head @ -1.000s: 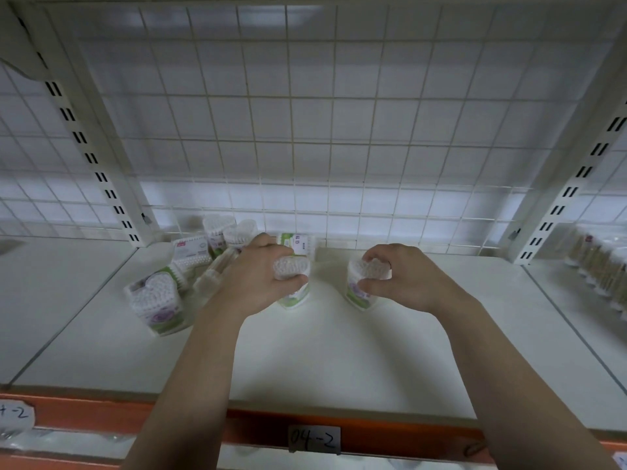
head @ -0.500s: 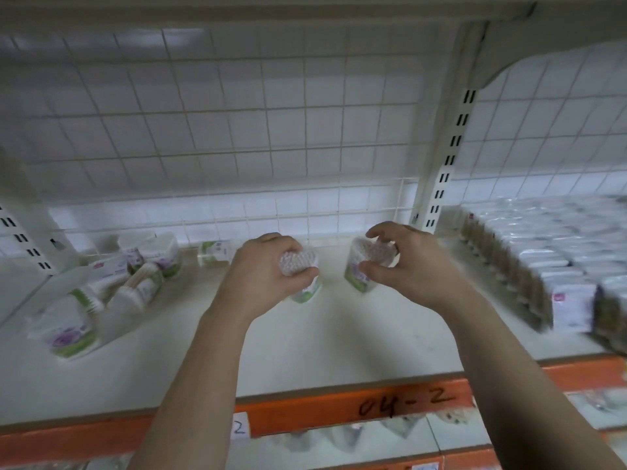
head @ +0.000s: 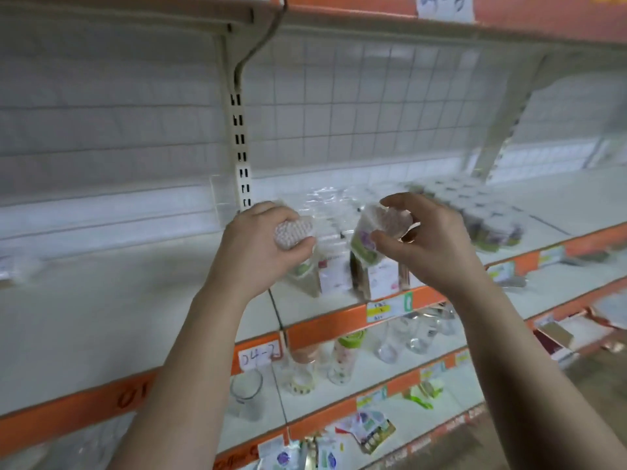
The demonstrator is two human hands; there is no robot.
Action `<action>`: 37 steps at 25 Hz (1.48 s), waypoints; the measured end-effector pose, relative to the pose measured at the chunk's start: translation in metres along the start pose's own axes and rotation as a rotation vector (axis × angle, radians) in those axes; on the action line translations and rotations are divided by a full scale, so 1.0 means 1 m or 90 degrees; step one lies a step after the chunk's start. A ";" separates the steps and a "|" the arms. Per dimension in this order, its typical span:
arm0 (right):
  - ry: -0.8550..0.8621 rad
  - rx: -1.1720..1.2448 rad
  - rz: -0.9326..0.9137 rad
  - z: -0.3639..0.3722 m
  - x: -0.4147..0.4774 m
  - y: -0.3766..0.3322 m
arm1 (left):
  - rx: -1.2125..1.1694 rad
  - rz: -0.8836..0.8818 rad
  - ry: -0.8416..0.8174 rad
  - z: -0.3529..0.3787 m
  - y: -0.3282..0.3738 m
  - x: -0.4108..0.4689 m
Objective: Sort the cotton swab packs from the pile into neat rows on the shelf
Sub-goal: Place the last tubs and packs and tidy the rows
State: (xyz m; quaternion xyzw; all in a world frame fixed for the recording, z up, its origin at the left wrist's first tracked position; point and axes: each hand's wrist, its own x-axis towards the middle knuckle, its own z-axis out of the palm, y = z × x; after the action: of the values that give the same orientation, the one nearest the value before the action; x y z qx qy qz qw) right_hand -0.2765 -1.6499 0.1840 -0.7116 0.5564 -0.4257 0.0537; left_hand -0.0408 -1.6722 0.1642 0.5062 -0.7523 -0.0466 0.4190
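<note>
Packs [head: 293, 232] sit top-up within left hand [head: 254, 247] and right hand [head: 434, 242].

The white shelf [head: 101, 300] has an orange front edge [head: 322, 325] that runs below the left fingers [head: 300, 245] and the right fingers [head: 400, 202]. Beneath both, blurred clear-wrapped packs [head: 334, 276] stand at its lip. Past the right fingers, rows of white-topped packs [head: 475, 205] cover the board. On the edge, a handwritten label [head: 259, 355] sits below the left fingers and a yellow price tag [head: 383, 308] below the right fingers.
</note>
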 end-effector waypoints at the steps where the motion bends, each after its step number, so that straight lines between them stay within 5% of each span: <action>1: 0.007 -0.006 0.002 -0.015 -0.002 0.014 | -0.008 0.012 0.001 0.013 0.015 0.005; 8: 0.031 -0.003 0.041 -0.063 0.012 0.091 | -0.042 0.052 -0.013 0.079 0.069 0.048; 21: 0.007 -0.114 0.064 -0.067 0.152 0.215 | -0.055 0.050 -0.014 0.175 0.065 0.166; 37: -0.268 -0.105 -0.092 -0.017 0.284 0.300 | -0.009 -0.095 0.061 0.225 0.080 0.209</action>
State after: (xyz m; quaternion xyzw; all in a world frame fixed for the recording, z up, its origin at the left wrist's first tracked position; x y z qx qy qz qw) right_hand -0.5065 -1.9934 0.1844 -0.8247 0.5133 -0.2237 0.0797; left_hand -0.2796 -1.8810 0.1808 0.5595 -0.6912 -0.0586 0.4536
